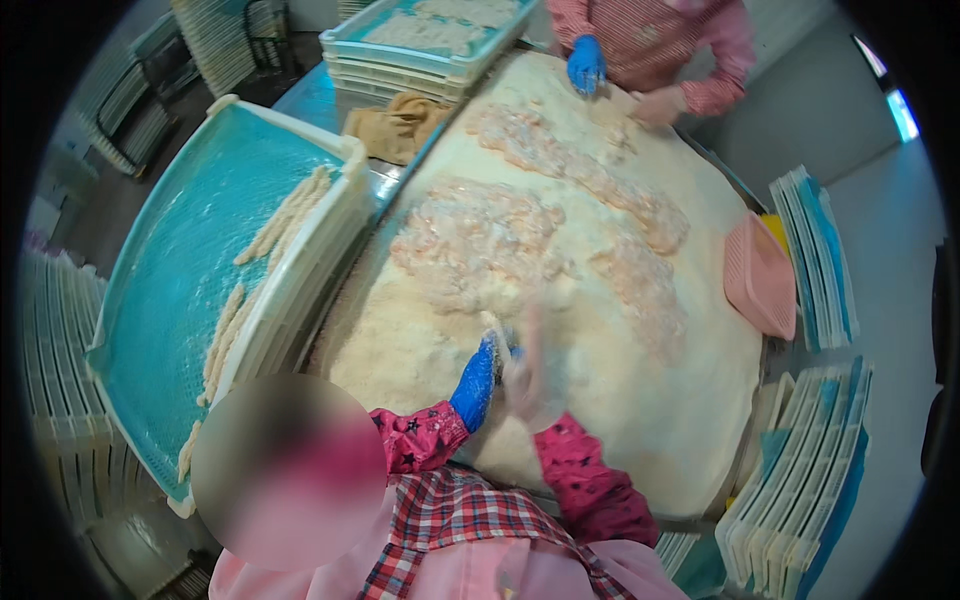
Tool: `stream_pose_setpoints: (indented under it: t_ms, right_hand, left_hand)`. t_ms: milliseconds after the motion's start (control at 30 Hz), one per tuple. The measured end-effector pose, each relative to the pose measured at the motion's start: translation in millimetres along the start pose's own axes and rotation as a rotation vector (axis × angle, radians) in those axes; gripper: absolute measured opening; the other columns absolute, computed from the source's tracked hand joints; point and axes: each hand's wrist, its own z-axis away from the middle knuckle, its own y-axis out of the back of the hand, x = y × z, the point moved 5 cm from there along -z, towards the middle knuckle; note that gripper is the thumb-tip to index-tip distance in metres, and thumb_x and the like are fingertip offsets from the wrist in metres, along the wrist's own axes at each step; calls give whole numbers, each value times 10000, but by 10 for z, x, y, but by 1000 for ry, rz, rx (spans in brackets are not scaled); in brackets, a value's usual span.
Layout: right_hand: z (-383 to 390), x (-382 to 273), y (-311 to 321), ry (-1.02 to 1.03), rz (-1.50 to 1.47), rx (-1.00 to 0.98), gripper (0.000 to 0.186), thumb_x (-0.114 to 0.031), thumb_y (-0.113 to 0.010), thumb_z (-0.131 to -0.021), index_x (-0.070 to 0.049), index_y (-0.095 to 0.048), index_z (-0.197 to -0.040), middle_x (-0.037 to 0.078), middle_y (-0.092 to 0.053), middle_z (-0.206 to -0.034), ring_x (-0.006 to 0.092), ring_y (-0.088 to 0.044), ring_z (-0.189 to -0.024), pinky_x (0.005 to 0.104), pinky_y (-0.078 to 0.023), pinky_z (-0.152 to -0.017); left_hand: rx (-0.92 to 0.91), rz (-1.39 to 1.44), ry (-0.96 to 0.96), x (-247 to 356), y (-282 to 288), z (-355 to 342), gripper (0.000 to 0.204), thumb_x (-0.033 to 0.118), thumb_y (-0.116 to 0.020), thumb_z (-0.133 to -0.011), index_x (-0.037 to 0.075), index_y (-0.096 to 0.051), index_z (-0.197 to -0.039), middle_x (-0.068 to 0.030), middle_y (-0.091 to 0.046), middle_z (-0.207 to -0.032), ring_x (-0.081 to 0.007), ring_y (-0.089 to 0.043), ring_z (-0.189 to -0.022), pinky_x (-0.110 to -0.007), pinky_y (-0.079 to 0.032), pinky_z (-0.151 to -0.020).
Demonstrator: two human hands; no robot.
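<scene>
My left hand [476, 384], in a blue glove dusted with crumbs, is closed around a pale, crumb-coated meat strip [491, 322] whose end sticks out past the fingers. Close beside it is my right hand [527, 388], pale and smeared by motion. A long pinkish blur rises from it, and I cannot tell whether that is a finger or another strip. Both hands are over the near part of a table thickly spread with pale crumbs [640, 410]. Just beyond them lies a wide heap of raw pinkish meat pieces [475, 235].
At left, coated strips [285, 220] line one side of a teal-lined tray [165, 260] on a stack. A co-worker's blue-gloved hand [586, 66] works at the far end. A pink basket [760, 275] and upright trays [800, 450] stand at right; a brown cloth [400, 128] lies at back left.
</scene>
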Motion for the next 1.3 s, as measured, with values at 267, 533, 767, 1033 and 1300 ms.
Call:
stream_pose_setpoints:
  t_ms: [267, 533, 767, 1033, 1300]
  right_hand:
    - [-525, 1730, 310, -357, 106, -5, 221, -48, -546, -802, 4, -555, -1017, 122, -593, -948, 233, -573, -910, 324, -451, -818]
    - [-674, 1700, 302, -435, -67, -40, 125, -35, -557, -791, -25, -546, -915, 30, -530, -784, 116, -493, -718, 251, -430, -680]
    - [-708, 1710, 342, -474, -112, -10, 89, -18, -552, -784, -29, -532, -870, -1, -490, -746, 89, -445, -669, 219, -413, -644]
    - [-524, 1696, 666, -511, -248, 239, 83, -5, -564, -789, -27, -541, -866, 13, -519, -776, 99, -477, -691, 231, -425, -662]
    - [238, 1073, 608, -176, -29, -453, 202, -13, -587, -769, -27, -604, -970, 108, -615, -962, 227, -573, -966, 328, -439, -876]
  left_hand:
    - [465, -160, -10, 1879, -1098, -185, 493, 411, -399, -947, 103, -371, -1332, -104, -582, -1097, -150, -584, -838, -286, -499, -696]
    - [898, -1277, -321, 4247, -883, 1040, 598, 488, -472, -895, 83, -368, -1322, -126, -511, -1248, -197, -540, -1019, -366, -499, -776]
    - [1055, -1276, 132, 4020, -588, 1015, 653, 545, -413, -892, 110, -349, -1375, -118, -434, -1347, -235, -404, -1237, -398, -288, -1050]
    - [778, -1435, 298, 4571, -498, 1501, 626, 518, -305, -935, 79, -338, -1379, -107, -400, -1381, -246, -370, -1265, -417, -259, -1057]
    - [538, -1632, -31, 3827, -867, 1158, 583, 406, -442, -921, 17, -370, -1349, -135, -407, -1366, -234, -424, -1218, -387, -304, -1031]
